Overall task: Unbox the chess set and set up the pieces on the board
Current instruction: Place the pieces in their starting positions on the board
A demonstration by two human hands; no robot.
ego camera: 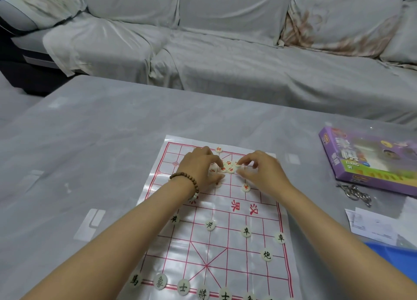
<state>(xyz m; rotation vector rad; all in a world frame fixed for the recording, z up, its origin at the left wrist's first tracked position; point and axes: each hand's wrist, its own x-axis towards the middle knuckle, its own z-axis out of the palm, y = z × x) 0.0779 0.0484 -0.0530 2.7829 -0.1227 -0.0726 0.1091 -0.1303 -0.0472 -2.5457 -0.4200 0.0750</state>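
On the head camera, my left grip (200, 167) curls round the left side of a heap of red pieces (229, 167) at the far end of the board (225, 250), and my right grip (257, 171) pinches one at the heap's right edge. Black pieces (246, 231) stand on my half, and the box (370, 164) lies on the surface (101, 153) to the board's right.

A home living room: a long sofa (225, 51) draped in loose pale grey sheets runs along the far side, with cushions (345, 17) propped against its back. Near it stands a low table (101, 141) under a grey cover, and at its right edge lie a purple game box (370, 162), a bunch of keys (354, 191) and some papers (374, 225)
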